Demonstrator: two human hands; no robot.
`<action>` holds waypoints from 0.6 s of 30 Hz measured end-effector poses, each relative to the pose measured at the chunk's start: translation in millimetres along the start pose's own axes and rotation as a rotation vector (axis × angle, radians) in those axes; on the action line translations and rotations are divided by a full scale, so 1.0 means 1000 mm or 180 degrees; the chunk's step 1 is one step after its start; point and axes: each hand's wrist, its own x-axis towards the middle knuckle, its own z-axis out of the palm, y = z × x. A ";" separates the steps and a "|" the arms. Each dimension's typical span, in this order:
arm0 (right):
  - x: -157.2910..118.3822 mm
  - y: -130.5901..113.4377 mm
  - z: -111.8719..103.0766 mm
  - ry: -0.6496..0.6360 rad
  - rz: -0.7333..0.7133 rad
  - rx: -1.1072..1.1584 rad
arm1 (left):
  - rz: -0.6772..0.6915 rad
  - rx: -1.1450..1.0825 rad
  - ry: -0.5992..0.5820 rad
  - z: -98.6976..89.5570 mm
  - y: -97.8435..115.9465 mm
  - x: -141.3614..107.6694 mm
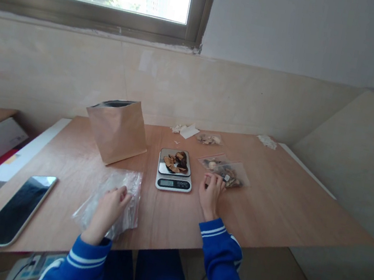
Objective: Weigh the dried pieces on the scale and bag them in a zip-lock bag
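Brown dried slices (176,162) lie on the plate of a white kitchen scale (173,184) at the middle of the table. My left hand (112,205) rests over a pile of clear plastic bags (129,216), its fingers curled; whether it grips one is hidden. To the right of the scale, my right hand (211,190) has its fingers bent together at the near edge of a filled clear bag (233,176), around something too small to make out. Another filled bag (210,161) lies partly under that one.
A brown paper pouch (118,132) stands open behind the plastic bags. A phone (15,211) with a cable lies at the left. Farther back are a small filled bag (209,138), a white paper piece (189,131) and a pale bundle (267,141).
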 end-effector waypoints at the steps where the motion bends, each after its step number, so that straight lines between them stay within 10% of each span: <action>1: 0.001 -0.006 -0.004 0.0045 -0.0045 0.0163 | 0.0106 -0.0241 0.0163 -0.002 0.001 0.002; 5: -0.004 -0.055 -0.024 -0.0639 -0.0569 0.1262 | 0.0569 -0.1262 0.0676 -0.014 0.023 0.001; 11: -0.027 -0.135 -0.039 -0.2367 -0.0300 0.2643 | 0.1075 -0.2300 0.0356 -0.019 0.061 -0.002; 15: -0.030 -0.133 -0.034 -0.2526 -0.0144 0.2876 | 0.0969 -0.2826 -0.0144 -0.014 0.059 0.003; 18: -0.027 -0.118 -0.031 -0.2442 -0.0020 0.2848 | 0.0813 -0.3067 0.0141 -0.015 0.056 0.007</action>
